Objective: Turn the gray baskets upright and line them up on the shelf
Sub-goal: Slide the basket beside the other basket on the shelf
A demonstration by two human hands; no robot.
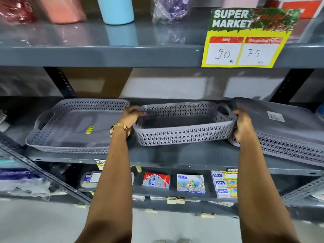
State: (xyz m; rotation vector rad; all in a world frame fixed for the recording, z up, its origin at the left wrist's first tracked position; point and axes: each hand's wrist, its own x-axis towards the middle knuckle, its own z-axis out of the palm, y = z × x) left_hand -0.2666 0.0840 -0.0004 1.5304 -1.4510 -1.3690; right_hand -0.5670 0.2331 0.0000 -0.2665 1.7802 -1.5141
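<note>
gray baskets fill the middle shelf (175,159) in the head view, three of them side by side. middle basket (184,125) sits open side up, and the person has it by both short ends: left hand (130,116) wrapped over the left rim, right hand (242,127) clamped on the right end beside the handle cut-out. an end-to-end hold like that looks meant for squaring it into the row. left basket (73,127) is already upright, a yellow sticker (90,129) showing on its floor, and it lies just beside the held one. right basket (284,127) is bottom up, its label (275,116) facing out and its near edge close against the right hand, so that one likely wants flipping next. a price sign (249,39) hangs from the shelf above.
</note>
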